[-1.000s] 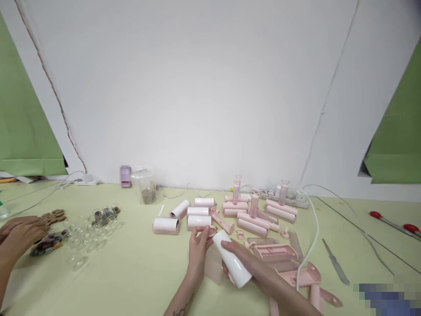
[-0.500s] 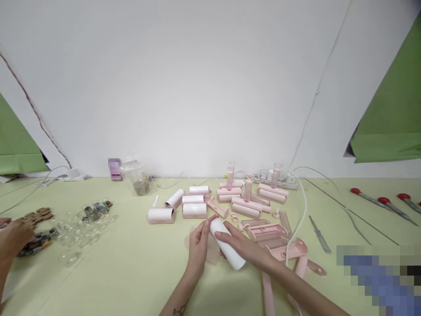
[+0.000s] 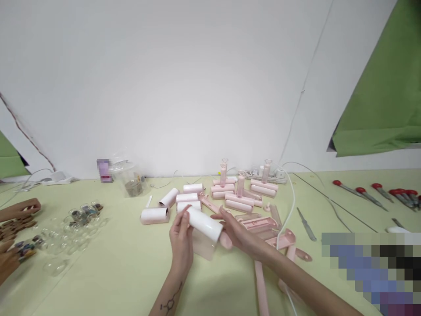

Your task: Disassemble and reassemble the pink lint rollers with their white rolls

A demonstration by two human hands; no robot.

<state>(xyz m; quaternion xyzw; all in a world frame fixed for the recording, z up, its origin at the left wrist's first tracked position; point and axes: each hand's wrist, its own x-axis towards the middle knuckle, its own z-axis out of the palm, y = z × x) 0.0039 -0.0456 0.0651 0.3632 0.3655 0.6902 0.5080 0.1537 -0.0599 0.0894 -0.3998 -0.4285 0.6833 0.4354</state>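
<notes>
White roll above the bench: my left hand holds its left end; whether my right hand grips the pink end piece, I cannot tell. Print on the purple item is blurred.

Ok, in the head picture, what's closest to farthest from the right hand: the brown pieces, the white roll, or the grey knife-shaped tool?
From the right hand:
1. The white roll: at its fingers, left hand gripping it.
2. The grey knife-shaped tool: off to its right.
3. The brown pieces: far left.
</notes>
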